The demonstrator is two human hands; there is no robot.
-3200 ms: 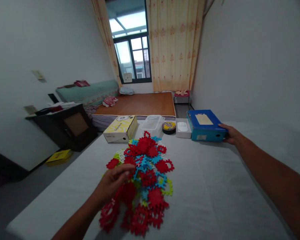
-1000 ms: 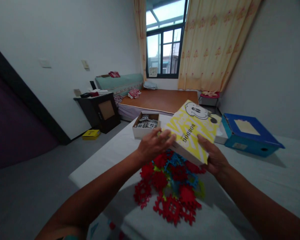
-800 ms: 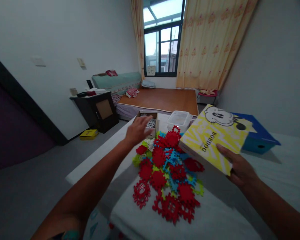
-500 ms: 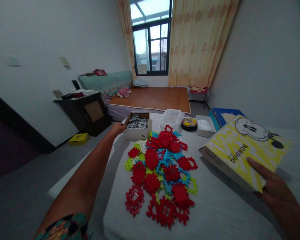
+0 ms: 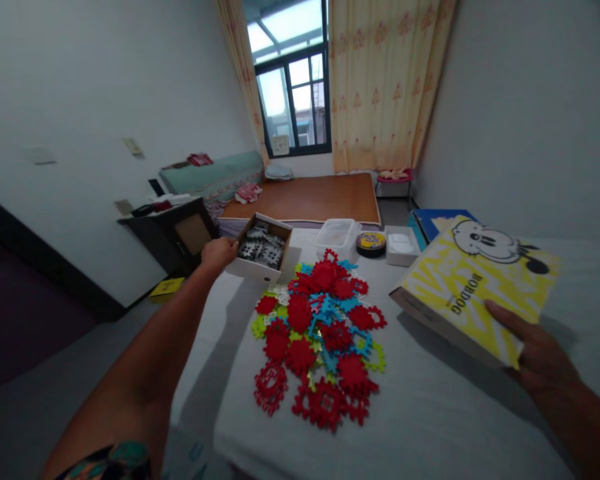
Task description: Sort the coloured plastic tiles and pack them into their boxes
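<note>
My left hand point(image 5: 219, 253) grips the near-left side of an open cardboard box point(image 5: 258, 257) and holds it tilted, lifted off the table. The box holds several grey and white pieces. My right hand point(image 5: 537, 350) holds a yellow box lid point(image 5: 473, 283) with a cartoon dog on it, low over the table at the right. Between the hands lies a pile of red, blue and green interlocking plastic pieces point(image 5: 317, 333) on the grey table point(image 5: 430, 413).
At the table's far edge stand a clear plastic container point(image 5: 336, 235), a round tin point(image 5: 371, 243), a small white box point(image 5: 400, 245) and a blue box point(image 5: 437, 222). A dark cabinet point(image 5: 173, 230) stands at the left, a bed platform point(image 5: 305, 198) beyond.
The lid came off the yellow box and my right hand carried it to the right. My left hand reached to the open box, gripped it, and now has it lifted and tilted.
</note>
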